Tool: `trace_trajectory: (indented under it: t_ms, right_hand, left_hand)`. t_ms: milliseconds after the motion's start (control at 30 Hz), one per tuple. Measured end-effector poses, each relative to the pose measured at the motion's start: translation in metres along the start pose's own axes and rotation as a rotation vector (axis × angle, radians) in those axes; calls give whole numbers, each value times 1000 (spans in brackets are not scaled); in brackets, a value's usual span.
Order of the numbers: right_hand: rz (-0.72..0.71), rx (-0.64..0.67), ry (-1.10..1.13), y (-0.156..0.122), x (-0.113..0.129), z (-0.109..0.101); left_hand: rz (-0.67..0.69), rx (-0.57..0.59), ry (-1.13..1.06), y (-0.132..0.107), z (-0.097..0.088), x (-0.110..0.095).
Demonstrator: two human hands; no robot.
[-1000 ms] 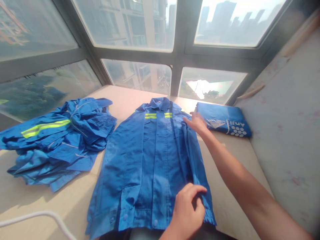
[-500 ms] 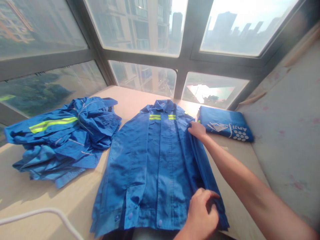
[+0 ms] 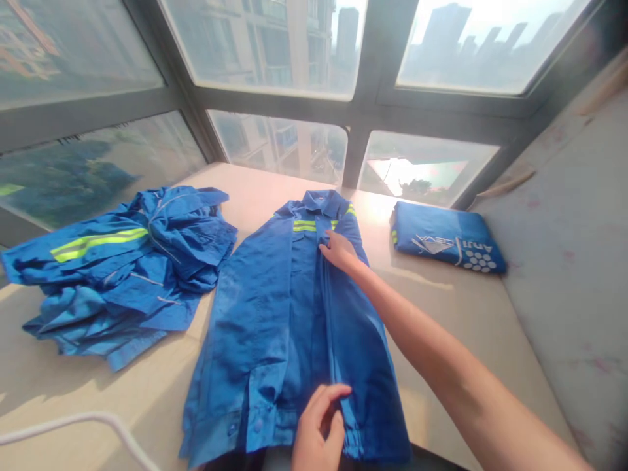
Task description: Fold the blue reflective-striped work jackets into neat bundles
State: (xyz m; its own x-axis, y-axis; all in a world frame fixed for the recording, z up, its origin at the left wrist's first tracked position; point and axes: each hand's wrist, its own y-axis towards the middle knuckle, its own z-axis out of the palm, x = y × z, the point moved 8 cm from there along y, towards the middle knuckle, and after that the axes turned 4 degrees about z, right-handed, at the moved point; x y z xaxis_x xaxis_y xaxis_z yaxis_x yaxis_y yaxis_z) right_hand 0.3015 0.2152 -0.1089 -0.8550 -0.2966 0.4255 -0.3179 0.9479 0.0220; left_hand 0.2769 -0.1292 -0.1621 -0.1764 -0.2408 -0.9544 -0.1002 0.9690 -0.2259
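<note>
A blue work jacket [image 3: 275,327] with yellow-green reflective strips lies flat on the pale window ledge [image 3: 451,307], collar toward the glass. Its right side is folded over onto the middle. My right hand [image 3: 338,252] reaches out and pinches the folded edge near the chest strip. Close to me, my left hand [image 3: 318,428] is closed on the same folded edge at the hem. Both hands hold the fold along the jacket's centre line.
A heap of several crumpled blue jackets [image 3: 122,268] lies at the left. A neatly folded blue garment [image 3: 446,239] with a white logo sits at the right, beside a pale cushion [image 3: 574,229]. A white cable [image 3: 73,422] curves at the lower left. Windows [image 3: 314,72] stand behind.
Both hands have carried the jacket's right side leftward, folding it over onto the middle. My right hand moved from the jacket's right edge to its centre; the left hand shifted left at the hem.
</note>
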Motion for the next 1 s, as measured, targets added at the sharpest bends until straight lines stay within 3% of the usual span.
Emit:
trace_trajectory:
  t_ms: [67,167,300,433,533,633,800,1000]
  right_hand:
    - [-51,66,-16,-7,9,27]
    - [-55,48,-12,-15,2,33]
    - [-139,-26,-86,-27,-4,23]
    - [-219,-71,-191,-40,-3,32]
    - [-230,-90,-206,-42,-5,41]
    - [-240,-104,-201,-35,-11,44]
    - [-247,-128,-184,-17,-29,38]
    - [-258,-155,-196,5,-52,30]
  left_hand:
    - [-66,6,63,-1,-11,12]
    - [-80,15,171,-4,-17,14]
    - [-19,97,617,-8,-15,-6]
    - [89,175,1034,5,-13,-43]
    - [350,167,1058,28,4,-75]
    - [580,247,1038,46,31,-77]
    - [608,312,1102,66,51,-50]
    - [605,284,1041,94,65,-57]
